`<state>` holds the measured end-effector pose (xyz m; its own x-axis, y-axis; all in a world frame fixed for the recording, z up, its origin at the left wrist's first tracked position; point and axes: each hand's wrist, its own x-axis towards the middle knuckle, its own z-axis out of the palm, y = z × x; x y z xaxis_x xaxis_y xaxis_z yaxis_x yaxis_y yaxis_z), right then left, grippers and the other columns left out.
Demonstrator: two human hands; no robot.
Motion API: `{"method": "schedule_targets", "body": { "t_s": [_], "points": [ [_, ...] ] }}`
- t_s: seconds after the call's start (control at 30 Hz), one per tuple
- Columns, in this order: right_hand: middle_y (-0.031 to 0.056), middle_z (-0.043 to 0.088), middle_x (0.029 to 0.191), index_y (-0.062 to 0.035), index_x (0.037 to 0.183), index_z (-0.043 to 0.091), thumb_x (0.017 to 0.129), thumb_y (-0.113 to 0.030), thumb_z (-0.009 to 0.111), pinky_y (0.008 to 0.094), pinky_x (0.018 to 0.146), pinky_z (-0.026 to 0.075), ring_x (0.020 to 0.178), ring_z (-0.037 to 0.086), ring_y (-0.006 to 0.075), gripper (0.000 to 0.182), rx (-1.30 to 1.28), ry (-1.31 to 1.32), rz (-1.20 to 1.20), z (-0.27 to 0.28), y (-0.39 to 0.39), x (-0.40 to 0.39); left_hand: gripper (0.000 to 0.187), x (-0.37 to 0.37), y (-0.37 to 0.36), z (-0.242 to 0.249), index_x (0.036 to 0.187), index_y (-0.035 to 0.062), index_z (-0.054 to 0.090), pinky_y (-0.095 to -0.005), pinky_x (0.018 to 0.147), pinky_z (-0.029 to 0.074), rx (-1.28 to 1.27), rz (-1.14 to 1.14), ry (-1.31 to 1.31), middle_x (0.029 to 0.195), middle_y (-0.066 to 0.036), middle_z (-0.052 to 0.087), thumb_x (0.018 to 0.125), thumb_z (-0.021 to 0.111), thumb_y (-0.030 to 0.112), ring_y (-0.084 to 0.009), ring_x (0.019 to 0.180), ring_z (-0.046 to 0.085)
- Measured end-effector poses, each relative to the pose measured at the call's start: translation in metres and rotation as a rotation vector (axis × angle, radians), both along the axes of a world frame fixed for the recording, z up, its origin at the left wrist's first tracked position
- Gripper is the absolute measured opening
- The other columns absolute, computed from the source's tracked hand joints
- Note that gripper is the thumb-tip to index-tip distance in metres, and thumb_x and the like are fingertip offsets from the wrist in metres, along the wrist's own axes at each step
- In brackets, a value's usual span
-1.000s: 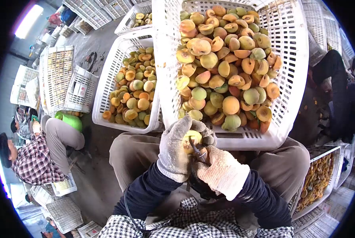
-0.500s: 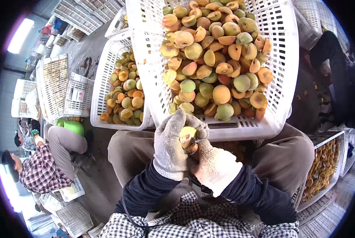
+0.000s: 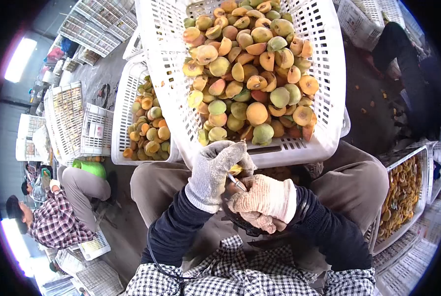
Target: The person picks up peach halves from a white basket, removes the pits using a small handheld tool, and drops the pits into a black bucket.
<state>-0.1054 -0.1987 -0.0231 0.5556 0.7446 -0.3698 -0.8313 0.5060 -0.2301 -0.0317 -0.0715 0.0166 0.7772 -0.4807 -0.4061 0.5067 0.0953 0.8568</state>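
Right gloved hand (image 3: 262,200) has rolled palm-down, small metal knife (image 3: 236,182) in grip; left gloved hand (image 3: 215,172) clamps yellow apricot (image 3: 236,169) below white slatted plastic crate (image 3: 324,133). Crate mostly full, much left.

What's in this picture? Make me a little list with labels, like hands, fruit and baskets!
left hand: gloved, wrapped around a fruit
right hand: gloved, holding a small blade against the fruit
big crate: white, full of yellow, orange and green fruit, some halved
second crate: white, left, more fruit
tray: right, cut halves laid out
other person: lower left, plaid shirt
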Motion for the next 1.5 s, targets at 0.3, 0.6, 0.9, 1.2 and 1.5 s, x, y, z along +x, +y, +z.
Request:
{"method": "schedule_targets", "body": {
  "t_s": [0.3, 0.6, 0.9, 1.2, 1.5],
  "points": [
    [0.004, 0.057, 0.066, -0.0066, 0.096, 0.057, 0.079, -0.027, 0.059, 0.0284, 0.05, 0.047, 0.052, 0.054, 0.0137, 0.027, -0.579, -0.411, 0.317, 0.044, -0.024, -0.007, 0.03, -0.008, 0.013, -0.013, 0.063, 0.0082, 0.049, -0.0526, 0.075, 0.048, -0.635, 0.129, 0.54, 0.066, -0.013, 0.057, 0.086, 0.05, 0.028, -0.031, 0.067, 0.058],
    [0.018, 0.066, 0.084, 0.0, 0.096, 0.057, 0.088, -0.024, 0.045, 0.0384, 0.068, 0.05, 0.078, 0.065, 0.0304, 0.028, -1.597, -0.826, 0.449, -0.026, -0.032, -0.07, 0.017, 0.021, 0.0, 0.007, 0.091, 0.0077, 0.063, -0.0333, 0.078, 0.044, 0.807, 0.301, -1.257, 0.087, -0.008, 0.061, 0.077, 0.069, 0.014, -0.0215, 0.082, 0.057],
    [0.018, 0.064, 0.08, -0.0055, 0.093, 0.057, 0.086, -0.035, 0.051, 0.041, 0.068, 0.049, 0.077, 0.063, 0.034, 0.031, -1.591, -0.758, 0.376, 0.004, -0.057, -0.068, 0.04, 0.028, -0.072, -0.061, 0.103, 0.0023, 0.05, -0.0368, 0.065, 0.05, 1.011, -0.263, -0.752, 0.08, -0.014, 0.06, 0.079, 0.065, 0.03, -0.0248, 0.072, 0.062],
    [0.0139, 0.062, 0.068, -0.0081, 0.091, 0.056, 0.08, -0.026, 0.063, 0.0399, 0.056, 0.049, 0.063, 0.061, 0.0327, 0.022, -1.396, -0.761, -0.492, 0.037, -0.044, -0.044, 0.03, 0.015, -0.031, -0.013, 0.1, -0.005, 0.052, -0.0452, 0.078, 0.053, -0.246, -0.089, 0.254, 0.092, -0.02, 0.059, 0.073, 0.058, 0.007, -0.035, 0.087, 0.061],
    [0.013, 0.059, 0.063, -0.0059, 0.087, 0.054, 0.081, -0.027, 0.061, 0.0397, 0.05, 0.047, 0.056, 0.059, 0.0314, 0.023, -1.639, -0.987, -0.235, 0.021, -0.019, -0.027, 0.053, 0.005, -0.016, -0.013, 0.116, -0.0027, 0.049, -0.0389, 0.078, 0.052, -0.396, 0.086, 0.25, 0.101, -0.018, 0.059, 0.089, 0.05, 0.043, -0.0304, 0.093, 0.06]
  ]
}}
